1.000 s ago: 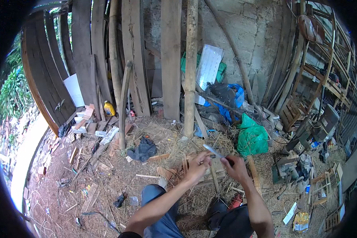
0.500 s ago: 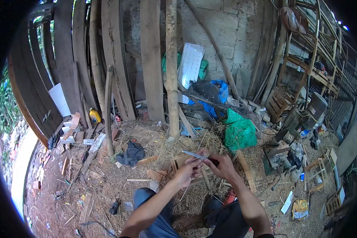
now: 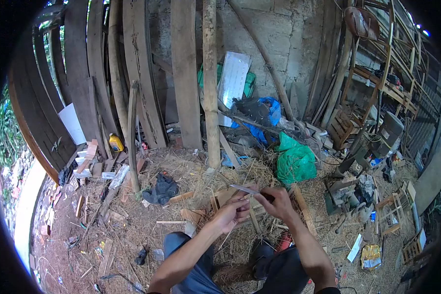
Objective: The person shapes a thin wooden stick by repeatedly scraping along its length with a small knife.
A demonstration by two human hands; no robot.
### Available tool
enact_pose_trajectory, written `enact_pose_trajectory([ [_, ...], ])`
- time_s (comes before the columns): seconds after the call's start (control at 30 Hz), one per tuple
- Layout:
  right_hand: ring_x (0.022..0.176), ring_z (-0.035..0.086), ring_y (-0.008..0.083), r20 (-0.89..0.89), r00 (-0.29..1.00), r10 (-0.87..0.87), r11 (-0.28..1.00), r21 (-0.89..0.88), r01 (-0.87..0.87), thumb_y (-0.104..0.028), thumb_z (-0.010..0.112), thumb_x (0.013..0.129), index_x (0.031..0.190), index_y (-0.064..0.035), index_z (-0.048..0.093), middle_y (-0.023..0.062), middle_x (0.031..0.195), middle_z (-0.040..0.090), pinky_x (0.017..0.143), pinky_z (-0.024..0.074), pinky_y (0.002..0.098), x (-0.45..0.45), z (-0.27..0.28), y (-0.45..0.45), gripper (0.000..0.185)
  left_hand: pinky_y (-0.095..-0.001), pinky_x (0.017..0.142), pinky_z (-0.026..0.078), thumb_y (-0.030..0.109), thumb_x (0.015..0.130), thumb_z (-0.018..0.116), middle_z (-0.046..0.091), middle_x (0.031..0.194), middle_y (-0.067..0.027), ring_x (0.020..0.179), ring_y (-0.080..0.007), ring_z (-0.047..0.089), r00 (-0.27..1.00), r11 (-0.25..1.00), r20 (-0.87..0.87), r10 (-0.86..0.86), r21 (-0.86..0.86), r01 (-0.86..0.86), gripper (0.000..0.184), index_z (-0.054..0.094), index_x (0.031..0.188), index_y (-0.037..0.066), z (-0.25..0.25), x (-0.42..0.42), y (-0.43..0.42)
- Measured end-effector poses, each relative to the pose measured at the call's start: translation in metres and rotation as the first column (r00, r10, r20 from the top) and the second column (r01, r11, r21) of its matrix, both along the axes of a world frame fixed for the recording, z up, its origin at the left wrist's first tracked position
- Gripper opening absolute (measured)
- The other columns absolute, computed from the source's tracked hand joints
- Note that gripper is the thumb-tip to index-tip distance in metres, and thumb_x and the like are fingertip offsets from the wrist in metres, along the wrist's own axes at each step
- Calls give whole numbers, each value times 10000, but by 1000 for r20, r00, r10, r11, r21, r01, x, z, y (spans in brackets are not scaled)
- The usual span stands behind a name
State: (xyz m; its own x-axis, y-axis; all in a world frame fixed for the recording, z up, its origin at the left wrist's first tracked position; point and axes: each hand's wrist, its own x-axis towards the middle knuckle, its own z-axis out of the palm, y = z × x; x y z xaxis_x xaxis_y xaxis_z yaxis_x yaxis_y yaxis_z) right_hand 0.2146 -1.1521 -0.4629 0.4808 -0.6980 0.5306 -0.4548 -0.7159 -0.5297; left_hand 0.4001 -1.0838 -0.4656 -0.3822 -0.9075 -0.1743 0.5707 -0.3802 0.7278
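My right hand [image 3: 276, 203] is closed around the handle end of a knife, whose pale blade [image 3: 243, 188] points up and to the left. Close beside it, my left hand [image 3: 229, 215] has its fingers curled in a pinch just below the blade. A small, thin thing shows between the two hands, too small to name. Both hands are in front of my bent knees, over ground strewn with straw and wood pieces.
A wooden post [image 3: 210, 88] stands ahead, with a green bag [image 3: 296, 164] to its right. A dark cloth [image 3: 161, 189] lies left of my hands. Metal machinery [image 3: 350, 193] is at the right, and a yellow bottle [image 3: 115, 142] stands by the planks.
The view has swung to the right. My hands have come closer together, and the blade now lies over my left fingers, with small shifts in its tilt.
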Motion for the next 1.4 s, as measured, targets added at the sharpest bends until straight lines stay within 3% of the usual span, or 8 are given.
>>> enact_pose_trajectory([
  [0.5,450,479,188,12,999,-38,997,75,37,-299,657,819,748,2,628,116,529,524,457,379,330,-14,13,-6,310,-177,416,189,100,952,392,278,667,63,483,-35,225,998,999,-38,-49,20,49,450,331,1395,148,1,3,-1],
  [0.63,500,428,82,175,929,-325,904,347,251,-334,635,842,740,26,599,52,511,449,452,347,295,-44,8,-31,375,-169,417,214,95,954,388,282,670,64,488,-32,223,995,994,29,-100,-45,102,450,334,1398,147,-2,9,3],
  [0.77,525,424,68,123,913,-389,898,271,346,-345,623,852,738,26,593,35,528,421,451,335,287,-55,3,-31,389,-167,426,210,92,953,392,282,671,69,495,-33,230,996,998,59,-65,-6,66,449,335,1396,132,1,5,3],
  [0.97,460,519,280,5,999,-54,999,-3,54,-373,653,801,727,-17,631,143,533,520,474,416,357,-13,8,-1,364,-163,431,241,123,955,437,389,709,49,493,-24,291,991,997,123,50,55,-57,425,377,1375,150,-2,-1,0],
  [1.1,490,546,325,-108,987,-120,993,-13,119,-374,645,799,737,-46,641,156,555,547,486,425,377,-20,10,-11,334,-164,440,258,139,956,445,411,732,45,515,-20,323,991,1000,133,-1,-13,3,421,388,1372,169,-5,7,0],
  [1.17,521,553,339,28,985,-173,980,102,169,-373,634,810,722,-25,614,169,574,553,502,423,382,-29,14,-16,360,-165,442,262,139,957,441,410,733,47,526,-19,331,993,997,106,-58,-46,63,415,395,1368,172,-8,7,3],
  [1.23,552,556,355,4,892,-452,881,162,445,-371,624,821,704,-5,586,182,585,549,513,420,385,-53,7,-37,386,-162,442,264,142,961,435,399,721,64,537,-16,323,986,993,146,-80,-71,91,400,417,1358,185,-4,3,12],
  [1.4,556,568,345,46,931,-362,930,84,357,-367,638,820,683,-13,582,169,573,547,509,418,386,-43,8,-11,384,-163,449,251,143,964,430,383,713,73,540,-20,301,961,991,244,129,-65,-116,393,423,1355,183,-11,0,-1],
])
